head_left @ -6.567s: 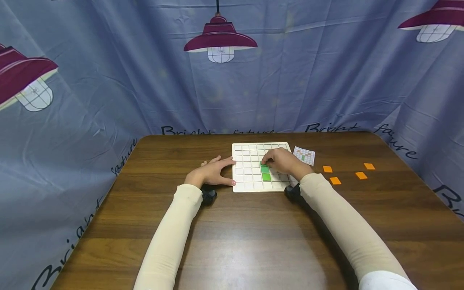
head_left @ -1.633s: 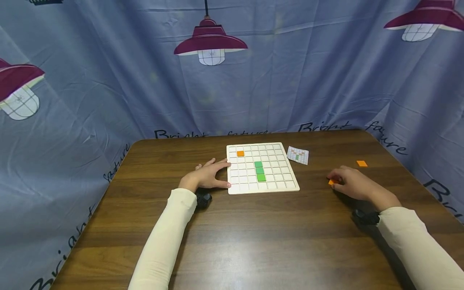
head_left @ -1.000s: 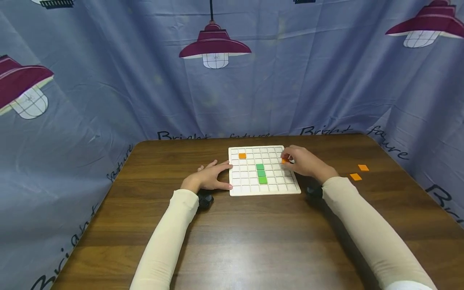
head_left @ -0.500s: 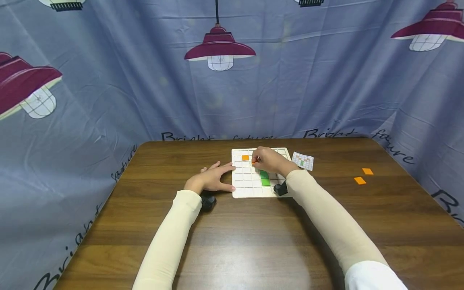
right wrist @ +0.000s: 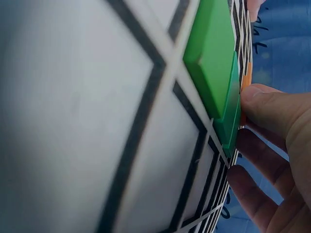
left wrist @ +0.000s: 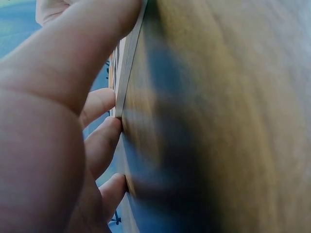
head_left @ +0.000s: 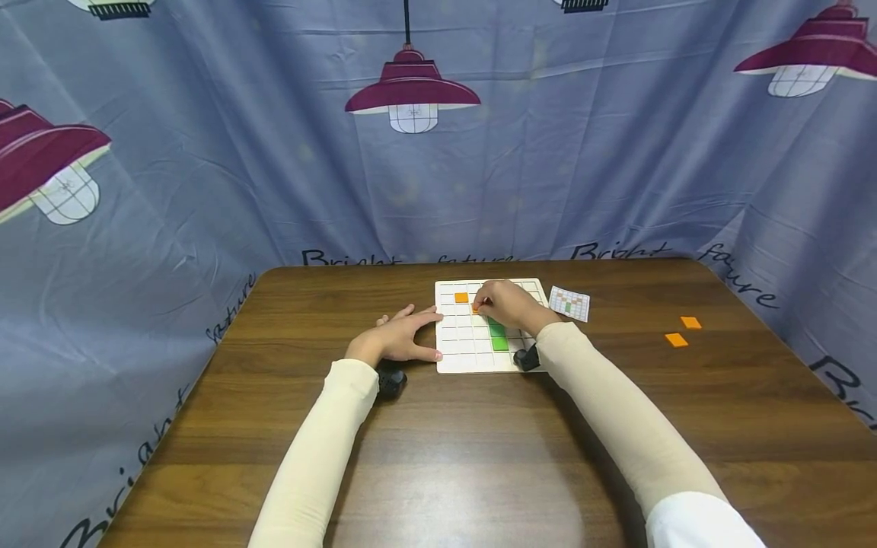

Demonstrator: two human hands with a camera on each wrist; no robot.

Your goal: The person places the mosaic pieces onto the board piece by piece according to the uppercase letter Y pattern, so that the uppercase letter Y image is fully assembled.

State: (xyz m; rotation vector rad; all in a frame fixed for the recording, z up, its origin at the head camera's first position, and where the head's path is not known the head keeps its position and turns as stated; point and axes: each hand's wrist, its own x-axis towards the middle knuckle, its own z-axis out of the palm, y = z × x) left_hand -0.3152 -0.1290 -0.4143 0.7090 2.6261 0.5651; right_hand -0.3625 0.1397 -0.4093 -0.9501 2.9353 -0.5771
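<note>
Your right hand (head_left: 510, 306) pinched an orange tile (head_left: 476, 309) over the far part of the white grid board (head_left: 473, 361), just left of the green tiles (head_left: 498, 338). Your left hand (head_left: 400, 339), fingers spread, pressed the board's left edge.

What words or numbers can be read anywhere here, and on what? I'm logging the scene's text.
"Bright future" in dark script on the blue curtain, legible behind the table's far right corner; its repeats along the hem are cut off by the table.
The small card beside the white grid board shows only a coloured grid, too small to tell any text.
</note>
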